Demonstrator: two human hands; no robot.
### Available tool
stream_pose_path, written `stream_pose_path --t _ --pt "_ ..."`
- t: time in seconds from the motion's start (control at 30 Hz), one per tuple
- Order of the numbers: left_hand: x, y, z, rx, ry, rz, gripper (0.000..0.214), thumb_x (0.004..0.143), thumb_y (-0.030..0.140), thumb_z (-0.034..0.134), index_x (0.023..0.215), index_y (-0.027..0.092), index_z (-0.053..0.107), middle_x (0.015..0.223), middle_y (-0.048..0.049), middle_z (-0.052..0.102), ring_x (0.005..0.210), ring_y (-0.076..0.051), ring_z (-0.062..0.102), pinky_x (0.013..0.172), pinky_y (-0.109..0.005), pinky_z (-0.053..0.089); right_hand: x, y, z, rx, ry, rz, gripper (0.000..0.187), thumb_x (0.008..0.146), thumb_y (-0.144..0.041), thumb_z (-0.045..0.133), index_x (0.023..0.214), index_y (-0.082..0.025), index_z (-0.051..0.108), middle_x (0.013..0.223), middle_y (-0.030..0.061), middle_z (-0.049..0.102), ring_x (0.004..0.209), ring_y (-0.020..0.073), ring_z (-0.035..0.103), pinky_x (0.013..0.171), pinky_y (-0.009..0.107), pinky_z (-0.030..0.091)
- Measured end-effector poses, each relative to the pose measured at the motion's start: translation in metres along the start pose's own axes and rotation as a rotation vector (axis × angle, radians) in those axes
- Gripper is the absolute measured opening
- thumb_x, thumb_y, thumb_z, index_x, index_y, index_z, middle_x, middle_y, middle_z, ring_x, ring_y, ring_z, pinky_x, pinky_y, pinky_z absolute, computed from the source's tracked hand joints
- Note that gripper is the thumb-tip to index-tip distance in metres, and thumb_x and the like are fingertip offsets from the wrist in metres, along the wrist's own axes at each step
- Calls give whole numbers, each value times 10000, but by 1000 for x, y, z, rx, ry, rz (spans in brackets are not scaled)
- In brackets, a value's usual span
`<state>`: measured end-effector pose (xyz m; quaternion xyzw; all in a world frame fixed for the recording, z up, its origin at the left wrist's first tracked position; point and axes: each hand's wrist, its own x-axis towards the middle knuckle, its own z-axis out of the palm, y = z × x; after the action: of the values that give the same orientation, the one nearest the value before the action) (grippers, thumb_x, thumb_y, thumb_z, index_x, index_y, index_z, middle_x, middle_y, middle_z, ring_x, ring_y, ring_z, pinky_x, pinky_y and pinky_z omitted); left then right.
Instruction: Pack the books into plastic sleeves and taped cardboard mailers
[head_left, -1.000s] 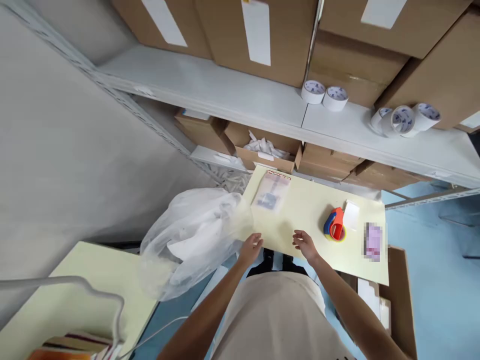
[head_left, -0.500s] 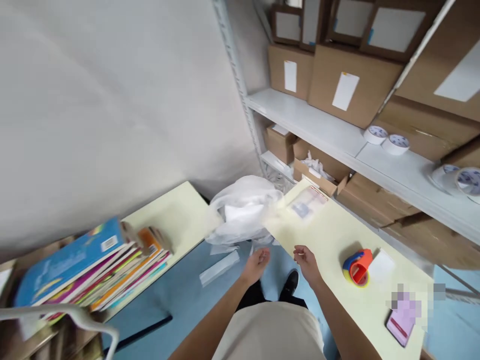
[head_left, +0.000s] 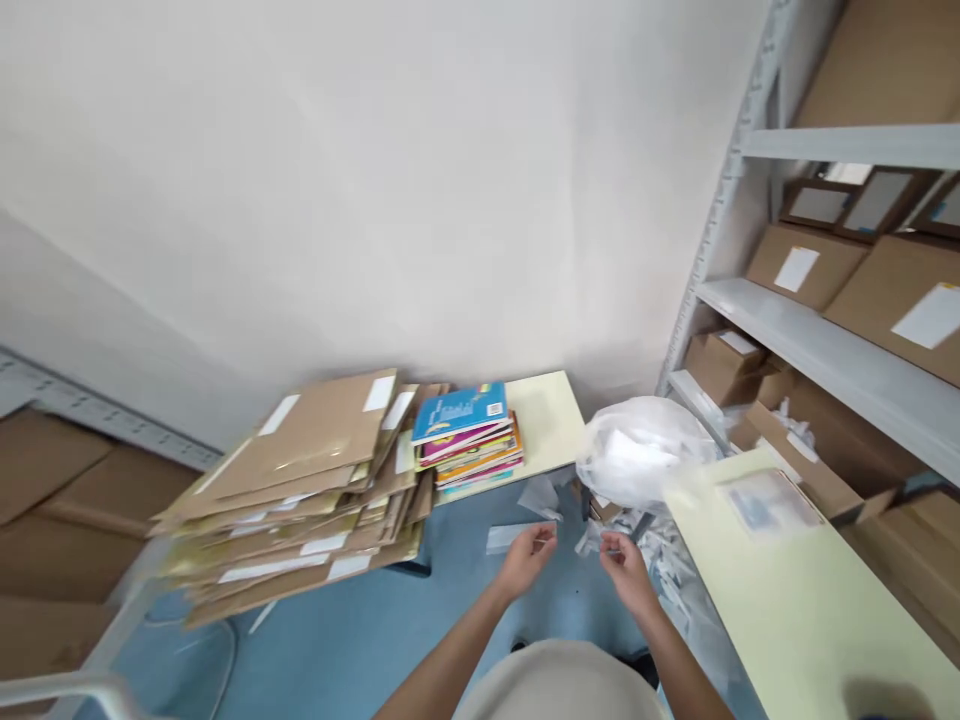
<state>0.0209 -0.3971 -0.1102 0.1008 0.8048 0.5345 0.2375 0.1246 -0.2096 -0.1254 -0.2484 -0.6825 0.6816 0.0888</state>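
Observation:
My left hand (head_left: 529, 562) and my right hand (head_left: 624, 562) hang in front of me over the blue floor, a hand's width apart. The fingers of each are curled into a loose pinch; whether they hold anything is too small to make out. Beyond them a stack of colourful books (head_left: 469, 435) with a blue cover on top lies on a pale yellow table (head_left: 547, 420). A pile of flattened cardboard mailers (head_left: 300, 480) is stacked to the left of the books. A bulging clear plastic bag (head_left: 637, 460) sits between the two tables.
A second pale yellow table (head_left: 795, 600) runs along my right, with a clear packet (head_left: 769, 505) on it. White shelving (head_left: 825, 350) with cardboard boxes (head_left: 810, 265) fills the right side. Scraps of clear plastic (head_left: 517, 535) litter the floor. A white wall lies ahead.
My view has swung left from the right-hand table and shelves to the books and mailers. Both hands left the table edge and now hang over the floor, fingers pinched.

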Motion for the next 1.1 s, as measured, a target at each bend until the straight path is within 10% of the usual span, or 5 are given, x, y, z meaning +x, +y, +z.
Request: stream_pose_path --t 0.4,0.77,1.1 --pt "-37 -77 -180 -196 478 -42 386 662 527 672 851 190 671 872 -67 736 851 -248 692 826 -402 541 0 -35 202 -134 -482 -66 325 649 -438 724 879 -210 697 836 49 704 720 203 643 716 353 516" --pt "-12 -88 -275 -128 852 -16 474 738 413 652 1154 186 650 1334 -124 614 1282 -306 529 1052 -466 437 49 -75 336 -143 -838 -73 329 665 -422 749 921 -219 715 918 68 738 859 244 685 817 420 543" --pt "19 -62 -308 -909 827 -147 616 806 345 663 1383 245 471 1561 -76 350 1451 -248 291 1171 -398 318 123 -90 448 73 -807 100 568 627 -439 773 1146 -248 642 1296 100 627 1268 299 532 1015 458 460"
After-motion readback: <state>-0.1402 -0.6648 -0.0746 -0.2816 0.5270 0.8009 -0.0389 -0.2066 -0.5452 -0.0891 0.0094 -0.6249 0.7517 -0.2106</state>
